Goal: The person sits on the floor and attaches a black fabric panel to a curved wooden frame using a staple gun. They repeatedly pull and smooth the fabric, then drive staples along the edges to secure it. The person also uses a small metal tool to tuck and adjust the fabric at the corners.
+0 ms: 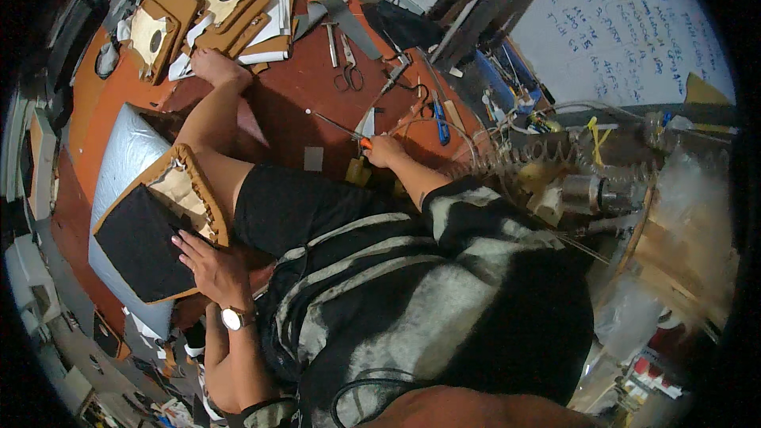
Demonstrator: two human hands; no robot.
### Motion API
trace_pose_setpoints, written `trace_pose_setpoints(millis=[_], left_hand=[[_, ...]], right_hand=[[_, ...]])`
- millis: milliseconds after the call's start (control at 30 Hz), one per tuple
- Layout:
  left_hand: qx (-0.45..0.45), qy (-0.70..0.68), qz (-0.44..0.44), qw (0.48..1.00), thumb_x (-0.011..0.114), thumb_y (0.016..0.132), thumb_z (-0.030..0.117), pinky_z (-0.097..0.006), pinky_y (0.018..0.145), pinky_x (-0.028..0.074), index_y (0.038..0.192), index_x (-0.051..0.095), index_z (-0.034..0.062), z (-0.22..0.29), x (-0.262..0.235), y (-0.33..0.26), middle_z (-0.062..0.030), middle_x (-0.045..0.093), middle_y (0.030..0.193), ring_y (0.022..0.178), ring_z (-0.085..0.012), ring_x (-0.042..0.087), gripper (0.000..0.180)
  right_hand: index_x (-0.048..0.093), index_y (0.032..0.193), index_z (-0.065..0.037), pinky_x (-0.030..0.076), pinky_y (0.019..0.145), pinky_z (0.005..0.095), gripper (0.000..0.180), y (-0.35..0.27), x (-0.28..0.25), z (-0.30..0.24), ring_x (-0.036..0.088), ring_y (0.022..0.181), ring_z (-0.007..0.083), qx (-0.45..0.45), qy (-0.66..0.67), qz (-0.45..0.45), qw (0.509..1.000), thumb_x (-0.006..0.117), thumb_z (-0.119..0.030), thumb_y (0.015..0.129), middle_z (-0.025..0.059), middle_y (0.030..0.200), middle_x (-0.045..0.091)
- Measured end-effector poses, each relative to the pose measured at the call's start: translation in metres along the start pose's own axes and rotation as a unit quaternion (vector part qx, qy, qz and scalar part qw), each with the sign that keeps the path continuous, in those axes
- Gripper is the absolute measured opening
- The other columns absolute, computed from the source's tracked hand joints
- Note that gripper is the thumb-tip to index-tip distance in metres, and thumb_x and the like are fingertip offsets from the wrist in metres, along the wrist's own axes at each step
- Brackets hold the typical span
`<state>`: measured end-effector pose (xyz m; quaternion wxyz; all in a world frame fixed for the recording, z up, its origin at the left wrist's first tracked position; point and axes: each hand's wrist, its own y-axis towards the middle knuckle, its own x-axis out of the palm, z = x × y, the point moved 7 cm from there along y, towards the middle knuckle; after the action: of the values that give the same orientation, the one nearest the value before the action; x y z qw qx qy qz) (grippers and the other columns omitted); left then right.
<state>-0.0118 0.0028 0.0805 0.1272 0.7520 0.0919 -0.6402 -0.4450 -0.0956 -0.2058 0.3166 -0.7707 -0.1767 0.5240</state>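
Note:
My left hand (208,263), with a watch on its wrist, lies with fingers stretched out on the black cloth of a padded panel (144,242). Gathered brown material edges the panel, and a cream backing shows along one side. It leans against my bent bare leg, over a silver padded sheet (119,158). My thumb is hard to make out. Farther right, my right hand (384,150) is closed round the orange handle of a screwdriver (341,127). Its long thin shaft points up and left, above the red-brown work surface (277,123).
Brown panels (230,28) and papers are stacked at the far left. A hammer (331,43), scissors (349,71) and a blue-handled knife (441,120) lie beyond my right hand. A coiled hose (547,150) runs at the right, near a blue tool box (507,75).

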Motion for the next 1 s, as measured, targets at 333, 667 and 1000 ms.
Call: trace_pose_setpoints(millis=[333, 667, 1000], left_hand=[[0.0, 0.067, 0.009, 0.998, 0.058, 0.096, 0.016, -0.044, 0.124, 0.042, 0.159, 0.037, -0.009, -0.006, 0.005, -0.002, -0.0301, 0.043, 0.164, 0.151, -0.0388, 0.046, 0.071], [-0.031, 0.005, -0.04, 0.999, 0.07, 0.085, 0.016, -0.049, 0.114, 0.049, 0.163, 0.038, 0.0017, -0.019, -0.038, -0.005, -0.0203, 0.043, 0.168, 0.147, -0.0444, 0.05, 0.085], [-0.046, -0.052, -0.103, 0.992, 0.082, 0.084, 0.019, -0.046, 0.122, 0.042, 0.162, 0.033, -0.0085, -0.031, -0.037, -0.013, -0.0299, 0.036, 0.168, 0.153, -0.0439, 0.042, 0.096]], right_hand=[[0.069, 0.131, -0.006, 0.054, 0.104, 0.0492, 0.05, 0.01, -0.025, -0.009, 0.068, 0.122, 0.0374, -0.055, 0.14, 0.02, 0.988, 0.073, -0.044, 0.098, 0.0187, 0.131, 0.07], [0.077, 0.106, -0.015, 0.058, 0.091, 0.0466, 0.023, 0.069, -0.261, 0.318, 0.073, 0.098, 0.0375, 0.24, 0.187, 0.455, 0.837, 0.072, -0.018, 0.083, 0.0146, 0.102, 0.077], [0.07, 0.132, -0.015, 0.057, 0.099, 0.0534, 0.039, 0.069, -0.294, 0.403, 0.071, 0.115, 0.0422, 0.253, -0.031, 0.37, 0.893, 0.067, -0.026, 0.096, 0.0216, 0.126, 0.072]])
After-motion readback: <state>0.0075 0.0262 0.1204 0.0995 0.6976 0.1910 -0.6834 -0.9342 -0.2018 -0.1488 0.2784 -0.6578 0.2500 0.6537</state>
